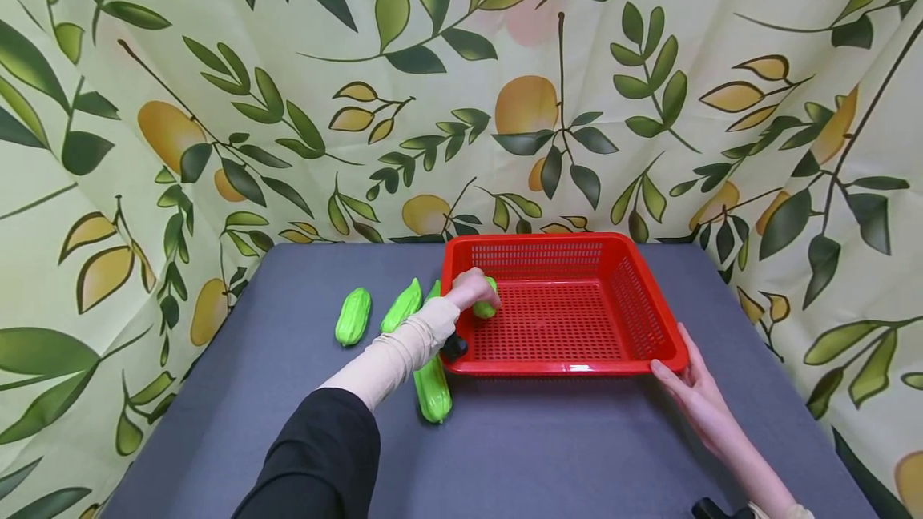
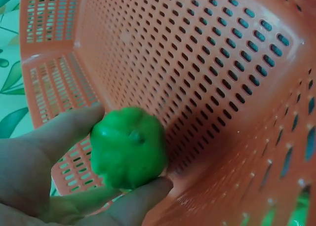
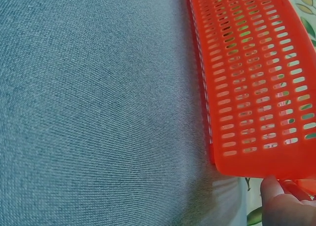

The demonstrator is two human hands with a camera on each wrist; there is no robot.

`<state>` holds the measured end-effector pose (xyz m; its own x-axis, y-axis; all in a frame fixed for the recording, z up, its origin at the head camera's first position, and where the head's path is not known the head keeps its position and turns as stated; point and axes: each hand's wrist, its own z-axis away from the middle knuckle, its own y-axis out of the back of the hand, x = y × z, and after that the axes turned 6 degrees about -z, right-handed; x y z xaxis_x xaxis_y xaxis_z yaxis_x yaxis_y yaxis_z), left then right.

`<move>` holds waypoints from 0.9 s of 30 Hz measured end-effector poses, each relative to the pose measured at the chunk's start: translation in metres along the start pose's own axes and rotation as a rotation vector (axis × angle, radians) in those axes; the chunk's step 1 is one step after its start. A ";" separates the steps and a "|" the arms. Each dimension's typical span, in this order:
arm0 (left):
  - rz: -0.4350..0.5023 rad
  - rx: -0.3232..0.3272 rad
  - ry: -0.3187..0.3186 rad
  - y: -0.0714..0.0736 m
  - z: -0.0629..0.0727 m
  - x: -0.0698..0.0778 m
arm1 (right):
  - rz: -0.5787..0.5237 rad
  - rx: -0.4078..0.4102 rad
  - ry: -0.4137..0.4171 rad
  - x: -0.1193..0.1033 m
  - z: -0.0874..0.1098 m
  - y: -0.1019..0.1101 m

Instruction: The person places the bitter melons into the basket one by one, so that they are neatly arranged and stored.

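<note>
The left hand (image 1: 470,288) is gripping a green gourd (image 2: 129,149), thumb on one side and fingers on the other, with the gourd's blunt, stubbed end facing the left-wrist camera. This gourd is sitting inside the left end of a red basket (image 1: 548,319); whether it is touching the floor cannot be told. The right hand (image 1: 692,379) is holding the basket at its near right corner, the thumb lying on the rim and the fingers reaching along the outside of the right wall. The basket is standing upright on the far part of a grey-blue table (image 1: 548,455), showing rows of slots in its walls and a perforated floor. To its left, a second gourd (image 1: 353,316) is lying well apart from it, and a third gourd (image 1: 401,307) is lying between the two. A fourth gourd (image 1: 433,392) is lying just beside the basket's near left corner, partly covered by the left forearm; a green tip (image 1: 433,290) is showing beyond that forearm, its owner uncertain. A pale wrap (image 1: 414,340) is covering the left wrist, and a black sleeve (image 1: 324,443) is covering the arm nearer the wearer. A curtain (image 1: 613,30) printed with leaves and orange fruit is hanging behind the far edge.
</note>
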<state>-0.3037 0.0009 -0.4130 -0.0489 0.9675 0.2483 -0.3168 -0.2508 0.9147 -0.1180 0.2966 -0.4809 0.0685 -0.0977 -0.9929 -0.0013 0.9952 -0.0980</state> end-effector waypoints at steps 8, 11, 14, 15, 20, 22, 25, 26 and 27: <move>-0.006 -0.079 0.025 -0.004 -0.004 0.000 | -0.032 -0.025 0.056 0.003 0.002 0.000; -0.063 -0.049 0.011 -0.034 -0.046 -0.007 | -0.033 -0.020 0.049 0.003 0.002 0.000; -0.154 -0.018 -0.053 -0.078 -0.109 -0.021 | -0.038 -0.009 0.028 0.001 0.001 -0.001; -0.188 -0.025 -0.066 -0.084 -0.119 -0.022 | -0.040 -0.006 0.021 0.001 0.001 -0.002; -0.208 -0.094 -0.100 -0.047 -0.073 -0.011 | -0.024 0.003 0.001 -0.002 0.001 -0.003; -0.183 -0.068 -0.083 -0.026 -0.037 -0.003 | -0.020 0.008 -0.005 -0.003 0.001 -0.004; -0.172 -0.059 -0.059 -0.007 -0.003 0.003 | -0.014 0.013 -0.007 -0.004 0.001 -0.005; -0.170 -0.048 -0.055 -0.005 0.002 0.004 | -0.014 0.014 -0.008 -0.004 0.001 -0.005; -0.175 -0.042 -0.054 -0.003 0.006 0.004 | -0.011 0.014 -0.009 -0.004 0.002 -0.005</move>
<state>-0.2969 0.0058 -0.4131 0.0610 0.9926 0.1048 -0.3553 -0.0765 0.9316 -0.1168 0.2923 -0.4759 0.0770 -0.1089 -0.9911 0.0140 0.9940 -0.1082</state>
